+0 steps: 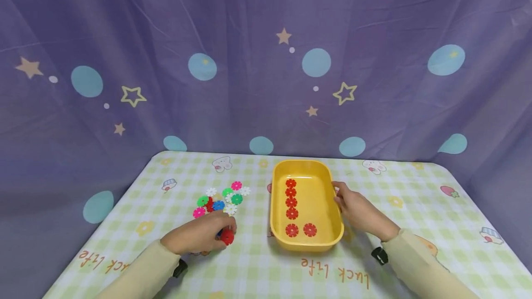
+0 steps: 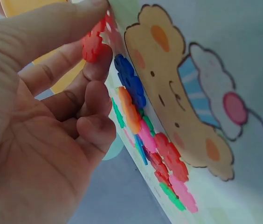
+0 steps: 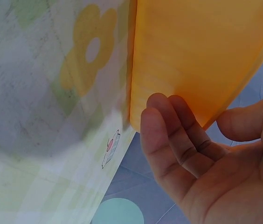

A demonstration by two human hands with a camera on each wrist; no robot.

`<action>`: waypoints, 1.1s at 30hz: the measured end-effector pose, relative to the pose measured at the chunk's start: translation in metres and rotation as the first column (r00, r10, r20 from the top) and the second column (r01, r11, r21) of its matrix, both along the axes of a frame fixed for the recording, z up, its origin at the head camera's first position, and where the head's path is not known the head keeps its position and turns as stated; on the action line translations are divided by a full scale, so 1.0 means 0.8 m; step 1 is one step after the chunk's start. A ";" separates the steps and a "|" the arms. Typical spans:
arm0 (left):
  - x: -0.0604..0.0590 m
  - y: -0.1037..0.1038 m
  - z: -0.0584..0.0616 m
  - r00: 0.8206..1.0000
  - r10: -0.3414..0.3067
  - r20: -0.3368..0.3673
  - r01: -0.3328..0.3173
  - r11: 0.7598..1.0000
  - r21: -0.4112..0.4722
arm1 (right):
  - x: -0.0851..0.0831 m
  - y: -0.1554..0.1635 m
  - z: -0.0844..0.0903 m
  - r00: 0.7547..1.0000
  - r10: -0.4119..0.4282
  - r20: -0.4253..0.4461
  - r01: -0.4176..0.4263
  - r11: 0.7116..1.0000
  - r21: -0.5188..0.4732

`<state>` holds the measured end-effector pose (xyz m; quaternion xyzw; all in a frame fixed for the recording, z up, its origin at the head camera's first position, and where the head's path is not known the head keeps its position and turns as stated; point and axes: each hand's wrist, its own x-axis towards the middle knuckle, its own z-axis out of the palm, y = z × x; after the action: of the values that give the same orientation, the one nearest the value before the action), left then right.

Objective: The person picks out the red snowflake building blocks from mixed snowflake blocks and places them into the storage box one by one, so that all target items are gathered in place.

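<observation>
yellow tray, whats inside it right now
Six red snowflake discs lie flat on the floor of the yellow tray: four in a column, two side by side at the near end. The tray's near wall hides a strip of floor behind it.

My left hand pinches one disc; the pile lies just behind it, the tray to its right.
</observation>
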<state>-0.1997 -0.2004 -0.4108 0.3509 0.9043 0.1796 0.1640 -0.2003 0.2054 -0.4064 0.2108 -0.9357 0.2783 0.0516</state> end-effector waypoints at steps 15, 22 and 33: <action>0.008 -0.005 0.004 0.985 -0.127 -0.120 0.127 0.992 -0.005 | 0.000 0.001 -0.001 1.000 0.003 0.005 -0.003 1.000 -0.005; 0.007 0.004 0.012 0.975 -0.140 -0.174 0.155 0.985 0.076 | -0.001 0.001 -0.002 1.000 0.005 0.007 -0.005 1.000 -0.007; -0.019 0.083 0.049 0.892 -0.190 -0.410 0.299 0.928 0.221 | -0.001 -0.001 -0.001 1.000 -0.006 0.016 0.006 1.000 0.003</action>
<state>-0.2147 -0.1340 -0.3714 0.5106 0.8323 0.2109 -0.0446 -0.2014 0.2049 -0.4071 0.2056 -0.9371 0.2784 0.0445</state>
